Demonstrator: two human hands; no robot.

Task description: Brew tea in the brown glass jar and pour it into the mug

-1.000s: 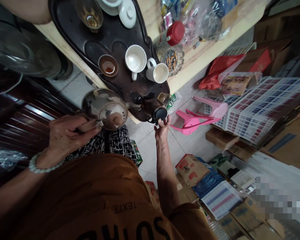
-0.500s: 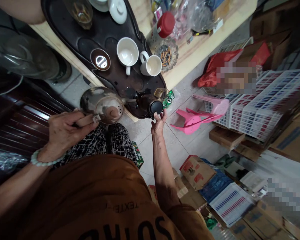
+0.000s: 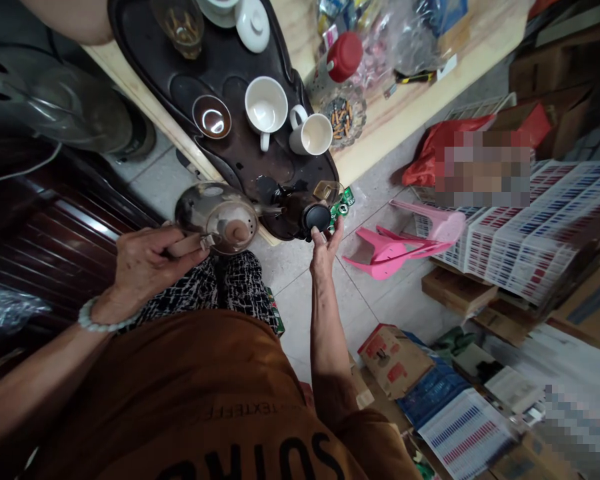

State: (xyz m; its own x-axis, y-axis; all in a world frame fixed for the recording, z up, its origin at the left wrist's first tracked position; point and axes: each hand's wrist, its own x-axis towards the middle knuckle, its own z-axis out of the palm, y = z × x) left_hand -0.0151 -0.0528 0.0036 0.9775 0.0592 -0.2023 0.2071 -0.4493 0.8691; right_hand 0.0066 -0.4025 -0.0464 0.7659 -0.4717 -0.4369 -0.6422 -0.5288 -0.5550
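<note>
One glass kettle (image 3: 220, 217) hangs from the left hand (image 3: 153, 260), whose fingers clench its handle, its spout reaching the single dark pot (image 3: 305, 213). The right hand's (image 3: 326, 250) fingertips touch that pot near its lid; whether they grip, I cannot tell. Beyond the fingers, one dark tray (image 3: 255, 167) bears two white mugs (image 3: 266, 105) and one brown cup (image 3: 211, 117). Unlike one second ago, one yellow-and-black tool (image 3: 414, 78) shows.
</note>
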